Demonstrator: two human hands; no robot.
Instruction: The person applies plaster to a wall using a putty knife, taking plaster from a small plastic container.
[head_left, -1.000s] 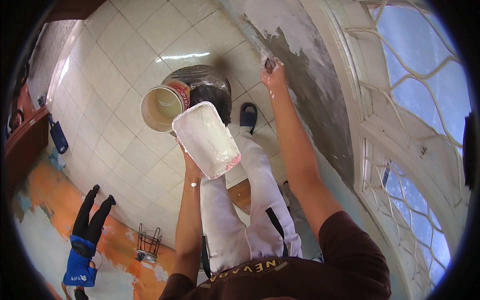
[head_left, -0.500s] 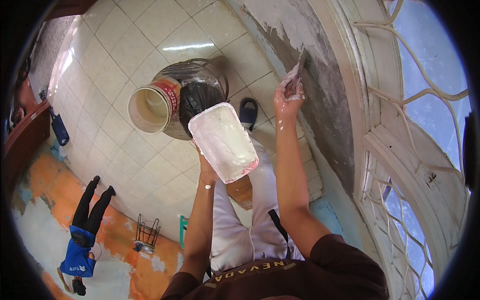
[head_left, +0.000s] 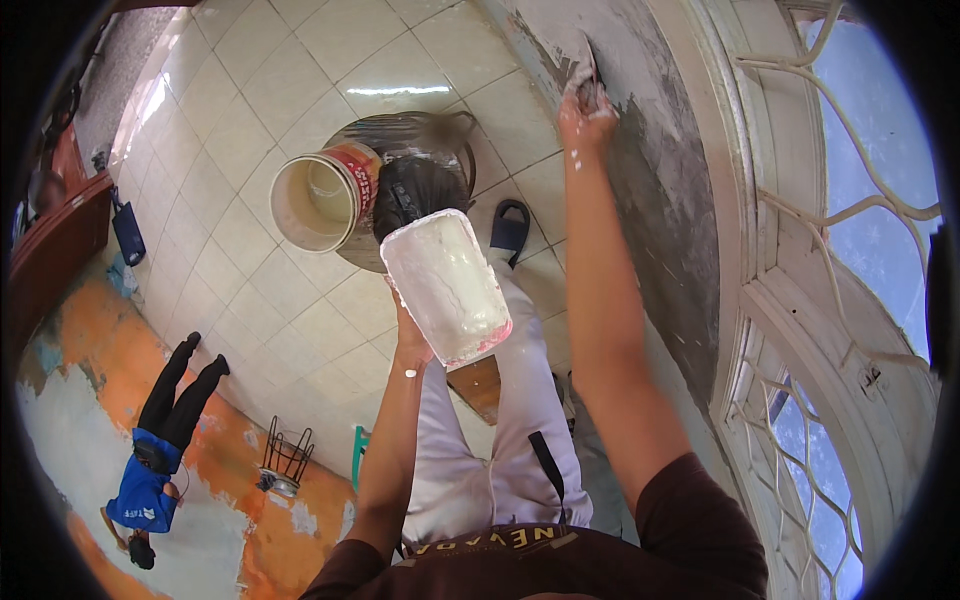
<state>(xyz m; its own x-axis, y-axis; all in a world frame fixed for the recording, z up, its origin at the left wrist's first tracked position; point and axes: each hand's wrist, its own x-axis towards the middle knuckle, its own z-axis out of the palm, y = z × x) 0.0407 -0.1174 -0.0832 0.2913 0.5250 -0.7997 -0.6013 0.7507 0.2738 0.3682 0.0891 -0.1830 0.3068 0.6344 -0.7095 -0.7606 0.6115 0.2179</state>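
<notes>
My left hand [head_left: 412, 345] grips from below a flat white tray [head_left: 446, 286] spread with white putty, held at chest height. My right hand [head_left: 585, 108] is stretched out and holds a putty knife [head_left: 588, 72] whose blade presses against the grey, patchy wall [head_left: 665, 190] beside the window frame. Below me I see my light trousers and a dark sandal [head_left: 510, 228] on the tiled floor.
A cream bucket [head_left: 318, 198] and a black bag [head_left: 415, 188] rest on a round metal basin [head_left: 430, 135] on the cream floor tiles. Another person in blue top and black trousers [head_left: 160, 440] stands at the lower left near a wire rack [head_left: 285, 455]. A latticed window [head_left: 850, 260] fills the right.
My right hand has swept the putty knife farther up along the wall. The tray in my left hand has shifted slightly with the view.
</notes>
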